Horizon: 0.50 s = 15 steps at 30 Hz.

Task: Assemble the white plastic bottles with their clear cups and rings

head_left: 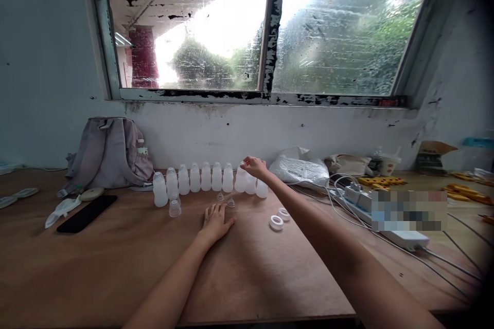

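Observation:
Several translucent white bottles (pixel 195 179) stand in a row along the back of the wooden table. My right hand (pixel 254 166) reaches over the right part of the row, its fingers pinched at the top of one bottle (pixel 241 183); what lies between the fingertips is too small to name. My left hand (pixel 216 221) rests palm down on the table with fingers spread, holding nothing. Just beyond it lie two small clear teats (pixel 230 202). Two white rings (pixel 276 223) lie right of centre. A clear cap (pixel 175 208) sits before the left bottles.
A grey backpack (pixel 110 154) stands at the back left, with a black phone (pixel 87 214) before it. To the right are a silvery bag (pixel 301 168), a white power strip (pixel 405 237) with cables, and yellow objects (pixel 465 193). The wooden table (pixel 96 272) meets the wall below the window.

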{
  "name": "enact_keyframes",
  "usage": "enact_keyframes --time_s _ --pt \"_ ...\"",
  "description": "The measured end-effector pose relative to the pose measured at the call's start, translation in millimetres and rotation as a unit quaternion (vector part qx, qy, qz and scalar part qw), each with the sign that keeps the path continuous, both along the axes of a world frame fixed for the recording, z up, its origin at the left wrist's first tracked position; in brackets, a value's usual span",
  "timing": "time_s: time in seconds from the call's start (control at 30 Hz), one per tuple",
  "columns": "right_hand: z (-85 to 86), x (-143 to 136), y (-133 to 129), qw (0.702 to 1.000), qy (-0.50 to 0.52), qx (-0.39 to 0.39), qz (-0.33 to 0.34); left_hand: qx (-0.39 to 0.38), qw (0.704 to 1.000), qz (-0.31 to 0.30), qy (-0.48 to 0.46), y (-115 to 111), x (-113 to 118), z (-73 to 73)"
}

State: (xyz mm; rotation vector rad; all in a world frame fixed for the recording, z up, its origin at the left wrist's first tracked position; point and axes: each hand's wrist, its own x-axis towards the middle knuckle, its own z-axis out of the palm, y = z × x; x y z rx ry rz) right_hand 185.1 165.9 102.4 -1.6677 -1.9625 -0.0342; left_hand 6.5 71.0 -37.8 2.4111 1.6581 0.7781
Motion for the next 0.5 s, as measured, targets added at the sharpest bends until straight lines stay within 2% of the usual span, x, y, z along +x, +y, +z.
enact_keyframes --time_s 0.13,0.3,0.5 --pt "-14.4 -7 20 1.000 -0.006 -0.011 -0.025 0.010 0.999 0.030 0.034 0 -3 4.3" --pt "-31.0 -10 30 0.999 -0.009 -0.017 -0.046 0.043 0.998 0.033 0.025 9 -13 4.1" --pt "-36.7 -7 32 0.998 -0.020 -0.012 -0.056 0.032 0.999 0.037 0.020 15 -18 -2.0"
